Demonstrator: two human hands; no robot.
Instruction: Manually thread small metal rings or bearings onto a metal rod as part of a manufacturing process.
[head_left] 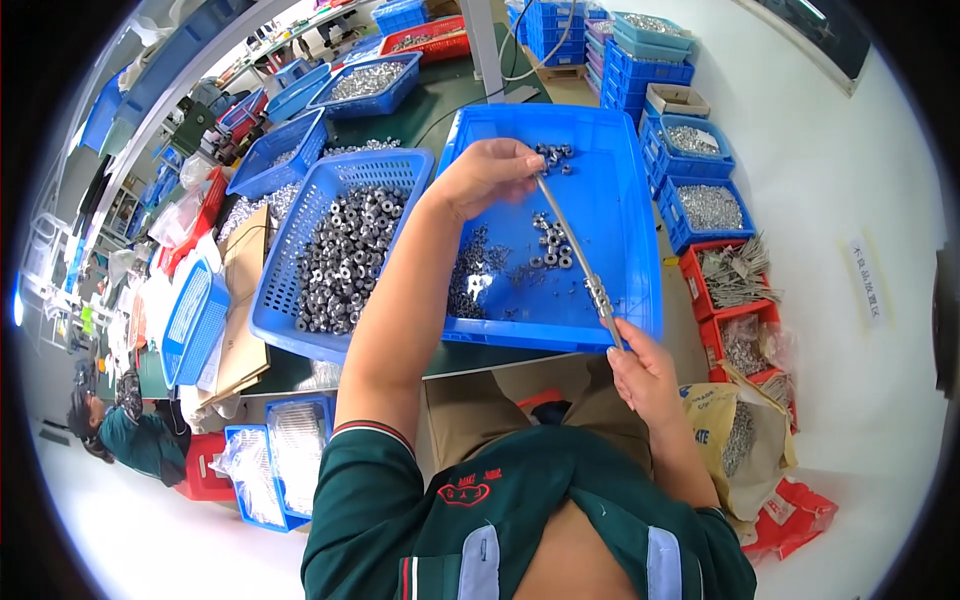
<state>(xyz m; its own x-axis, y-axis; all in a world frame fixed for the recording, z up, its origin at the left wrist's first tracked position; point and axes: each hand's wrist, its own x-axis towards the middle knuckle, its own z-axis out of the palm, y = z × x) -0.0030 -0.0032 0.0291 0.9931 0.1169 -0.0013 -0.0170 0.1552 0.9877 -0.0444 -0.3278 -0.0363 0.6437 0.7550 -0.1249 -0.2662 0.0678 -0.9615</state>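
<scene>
A thin metal rod [566, 228] slants over a blue plastic tray [622, 190]. My left hand [487, 178] pinches its far upper end between thumb and fingers. Closed round the near lower end is my right hand [645, 374], just beyond the tray's front edge. Several small shiny metal rings [598, 296] sit threaded on the rod a little above my right hand. In the tray lie loose metal nut-like rings [552, 247] near the middle, a few more [555, 154] by the back, and a scatter of tiny dark parts [476, 262] on the left.
A blue perforated basket [275, 290] full of dark metal rings [350, 255] stands left of the tray on the green table. Behind are more blue baskets [368, 92]. Stacked bins [708, 208] of metal parts line the right wall. At far left is another person [140, 435].
</scene>
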